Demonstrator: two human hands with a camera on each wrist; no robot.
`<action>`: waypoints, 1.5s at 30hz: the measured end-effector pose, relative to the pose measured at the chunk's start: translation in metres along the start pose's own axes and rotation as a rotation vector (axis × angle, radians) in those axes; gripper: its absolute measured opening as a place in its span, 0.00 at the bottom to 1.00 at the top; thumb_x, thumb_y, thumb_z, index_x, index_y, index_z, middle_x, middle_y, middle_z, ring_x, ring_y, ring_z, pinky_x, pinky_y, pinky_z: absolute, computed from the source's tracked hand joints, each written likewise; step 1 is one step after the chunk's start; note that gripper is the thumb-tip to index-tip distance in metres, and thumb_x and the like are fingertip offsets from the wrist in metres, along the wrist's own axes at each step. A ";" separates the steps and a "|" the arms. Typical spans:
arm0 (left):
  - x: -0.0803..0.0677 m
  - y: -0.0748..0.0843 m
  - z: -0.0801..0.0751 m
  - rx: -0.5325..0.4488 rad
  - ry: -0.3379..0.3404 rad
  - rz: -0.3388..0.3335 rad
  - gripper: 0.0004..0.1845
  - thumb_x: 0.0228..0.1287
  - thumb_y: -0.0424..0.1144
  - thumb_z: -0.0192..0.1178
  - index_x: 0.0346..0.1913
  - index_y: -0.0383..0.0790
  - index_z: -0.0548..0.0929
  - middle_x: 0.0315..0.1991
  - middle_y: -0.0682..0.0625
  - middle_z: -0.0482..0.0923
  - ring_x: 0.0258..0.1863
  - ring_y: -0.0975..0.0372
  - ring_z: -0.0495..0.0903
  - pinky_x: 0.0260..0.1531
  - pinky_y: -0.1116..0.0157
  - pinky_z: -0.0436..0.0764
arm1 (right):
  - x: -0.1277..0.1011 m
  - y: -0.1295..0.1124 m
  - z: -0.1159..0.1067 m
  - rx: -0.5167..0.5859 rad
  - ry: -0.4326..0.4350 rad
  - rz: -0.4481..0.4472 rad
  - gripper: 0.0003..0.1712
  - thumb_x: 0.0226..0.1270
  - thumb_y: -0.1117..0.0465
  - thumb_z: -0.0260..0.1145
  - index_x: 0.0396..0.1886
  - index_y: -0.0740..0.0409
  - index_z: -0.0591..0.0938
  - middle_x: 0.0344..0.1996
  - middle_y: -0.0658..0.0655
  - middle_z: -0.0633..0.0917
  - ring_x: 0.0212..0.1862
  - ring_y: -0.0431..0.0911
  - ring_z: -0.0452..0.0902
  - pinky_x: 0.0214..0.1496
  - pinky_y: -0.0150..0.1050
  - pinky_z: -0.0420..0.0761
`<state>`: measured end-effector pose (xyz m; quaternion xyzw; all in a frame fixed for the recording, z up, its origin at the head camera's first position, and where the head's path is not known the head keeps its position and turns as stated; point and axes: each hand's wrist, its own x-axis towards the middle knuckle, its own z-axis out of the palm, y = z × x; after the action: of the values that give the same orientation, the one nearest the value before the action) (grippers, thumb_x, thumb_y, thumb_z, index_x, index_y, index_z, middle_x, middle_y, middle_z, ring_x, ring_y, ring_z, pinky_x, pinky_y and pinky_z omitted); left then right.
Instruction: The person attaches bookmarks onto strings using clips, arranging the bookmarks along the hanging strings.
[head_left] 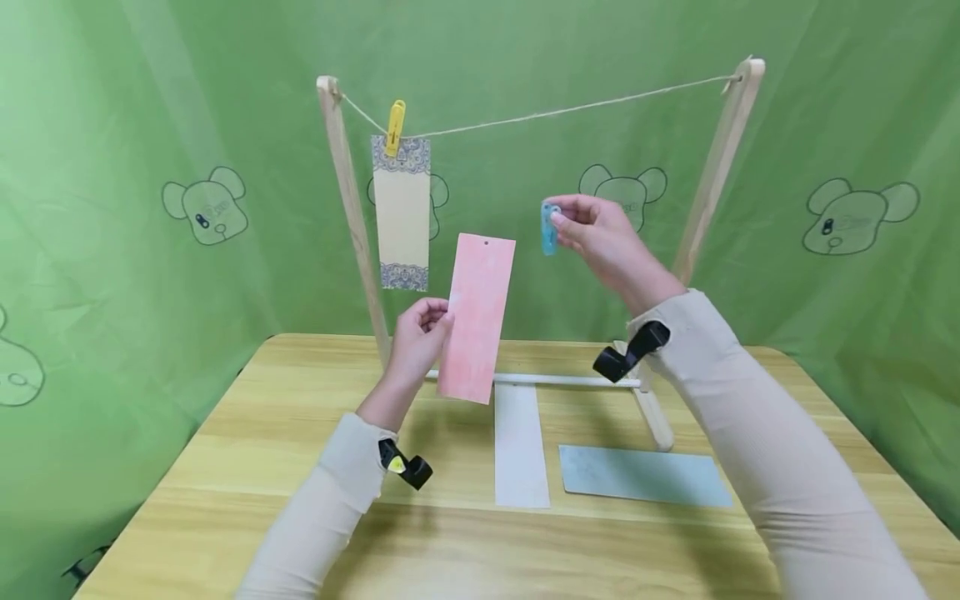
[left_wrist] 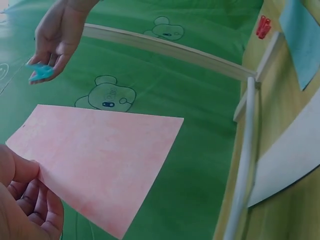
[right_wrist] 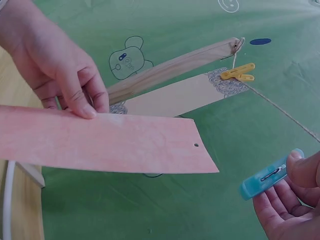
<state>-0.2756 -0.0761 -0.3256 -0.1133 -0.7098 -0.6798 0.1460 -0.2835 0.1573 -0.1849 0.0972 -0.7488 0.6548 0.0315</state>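
My left hand [head_left: 417, 337] pinches the left edge of a pink paper bookmark [head_left: 480, 321], which has a small hole near its top and is held upright in the air. To its right, my right hand [head_left: 603, 242] holds a blue plastic clothespin [head_left: 550, 229] between thumb and fingers. A string [head_left: 555, 112] runs above both hands between two wooden posts. From its left part hangs a cream bookmark [head_left: 402, 217] with patterned ends, clipped by a yellow clothespin [head_left: 395, 129]. The pink bookmark and blue clothespin are apart from the string.
On the table [head_left: 262, 467] lie a white strip [head_left: 522, 450] and a light blue strip [head_left: 645, 475]. Red clothespins [left_wrist: 263, 27] show beyond the blue strip in the left wrist view. A white rod [head_left: 570, 380] joins the wooden posts [head_left: 720, 167] low down. Green cloth hangs behind.
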 end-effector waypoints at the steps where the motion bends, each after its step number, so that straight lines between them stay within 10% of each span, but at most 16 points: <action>1: 0.001 0.001 0.000 0.001 0.005 0.002 0.07 0.62 0.26 0.57 0.42 0.27 0.78 0.31 0.49 0.75 0.30 0.65 0.72 0.31 0.75 0.73 | 0.003 -0.004 0.002 0.013 0.002 -0.002 0.20 0.69 0.67 0.56 0.60 0.64 0.71 0.42 0.53 0.74 0.44 0.41 0.71 0.50 0.26 0.76; 45: 0.044 0.049 -0.011 -0.075 0.096 0.012 0.09 0.64 0.26 0.55 0.46 0.26 0.76 0.33 0.49 0.75 0.30 0.66 0.70 0.29 0.76 0.72 | 0.067 -0.117 0.070 0.187 0.126 -0.248 0.07 0.63 0.73 0.60 0.33 0.58 0.77 0.30 0.52 0.74 0.33 0.40 0.69 0.36 0.27 0.76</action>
<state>-0.2985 -0.0862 -0.2634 -0.0902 -0.6752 -0.7097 0.1798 -0.3213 0.0672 -0.0687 0.1500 -0.6635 0.7175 0.1499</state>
